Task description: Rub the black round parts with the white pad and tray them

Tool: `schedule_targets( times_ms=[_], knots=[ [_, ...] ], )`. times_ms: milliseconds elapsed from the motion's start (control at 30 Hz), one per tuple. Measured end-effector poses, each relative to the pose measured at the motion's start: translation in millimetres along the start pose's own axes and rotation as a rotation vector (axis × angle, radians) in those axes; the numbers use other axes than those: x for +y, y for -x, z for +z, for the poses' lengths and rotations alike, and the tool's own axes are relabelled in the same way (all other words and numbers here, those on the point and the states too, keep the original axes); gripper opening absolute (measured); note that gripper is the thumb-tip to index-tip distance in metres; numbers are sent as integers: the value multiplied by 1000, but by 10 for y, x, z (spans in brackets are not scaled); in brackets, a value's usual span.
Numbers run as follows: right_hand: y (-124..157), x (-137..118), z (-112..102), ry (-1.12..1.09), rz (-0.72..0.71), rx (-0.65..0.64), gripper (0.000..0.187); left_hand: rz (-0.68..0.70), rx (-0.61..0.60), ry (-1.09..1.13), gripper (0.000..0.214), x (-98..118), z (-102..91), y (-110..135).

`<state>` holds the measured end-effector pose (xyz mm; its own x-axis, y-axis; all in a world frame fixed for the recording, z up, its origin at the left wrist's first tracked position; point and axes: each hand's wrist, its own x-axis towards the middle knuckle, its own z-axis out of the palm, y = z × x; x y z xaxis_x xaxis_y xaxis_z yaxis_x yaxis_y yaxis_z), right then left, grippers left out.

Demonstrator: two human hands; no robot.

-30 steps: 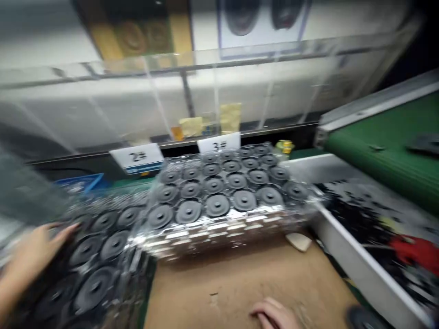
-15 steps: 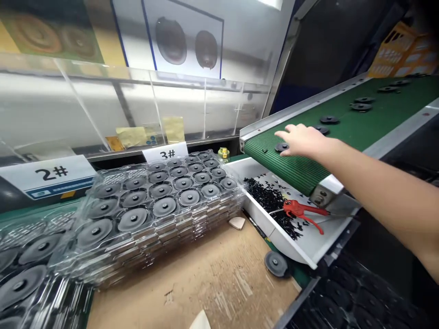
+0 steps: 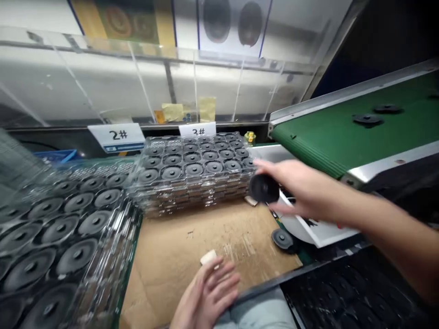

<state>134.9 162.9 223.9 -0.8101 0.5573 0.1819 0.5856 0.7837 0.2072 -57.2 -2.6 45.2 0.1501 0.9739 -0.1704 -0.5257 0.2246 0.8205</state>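
right hand (image 3: 302, 187) blurred, pinching dark disc (image 3: 263, 188) | left hand (image 3: 210, 294) loosely spread, empty, over cardboard (image 3: 164, 260) | right of cardboard: tray (image 3: 328, 234) partly hidden, green conveyor (image 3: 329, 137) cut off

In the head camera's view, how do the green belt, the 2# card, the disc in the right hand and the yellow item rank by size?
1. Green belt
2. 2# card
3. Disc in the right hand
4. Yellow item
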Motion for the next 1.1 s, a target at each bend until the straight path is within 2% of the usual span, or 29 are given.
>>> schedule_targets(
  times_ms=[33, 67, 133, 200, 300, 400, 467, 600, 767, 867, 967, 1033, 1100],
  knots=[
    [115, -299, 120, -94, -101, -16, 76, -120, -71, 303, 53, -27, 94, -104],
    [236, -559, 248, -192, -194, -31, 75, -181, -145, 524, 56, -44, 171, -202],
    [466, -941, 511, -308, -255, -9, 79, -223, -160, 739, 54, -53, 268, -334],
    [657, -1150, 752, -340, -194, 21, 87, -260, -136, 852, 52, -39, 294, -350],
    [843, -1305, 1016, -422, 3, 56, 96, -221, -135, 947, 58, -11, 252, -226],
    [910, -1464, 1165, -576, 169, 82, 93, -134, -127, 966, 60, -2, 188, -106],
    [905, -1580, 1224, -656, 220, 98, 87, -108, -109, 947, 59, -3, 152, -76],
    [850, -1717, 1287, -714, 251, 69, 79, -103, -100, 922, 57, -7, 92, -83],
    [768, -1741, 1297, -757, 247, 53, 65, -88, -92, 984, 55, -20, 28, -86],
    [716, -1759, 1303, -805, 246, 38, 61, -98, -48, 975, 54, -39, -13, -73],
    [662, -1746, 1326, -900, 256, 3, 60, -108, 28, 892, 53, -76, -86, -45],
    [623, -1709, 1344, -978, 261, -33, 60, -109, 81, 752, 49, -116, -171, -17],
    [576, -1658, 1356, -1051, 248, -91, 60, -141, 85, 599, 46, -164, -291, 15]
  ],
)
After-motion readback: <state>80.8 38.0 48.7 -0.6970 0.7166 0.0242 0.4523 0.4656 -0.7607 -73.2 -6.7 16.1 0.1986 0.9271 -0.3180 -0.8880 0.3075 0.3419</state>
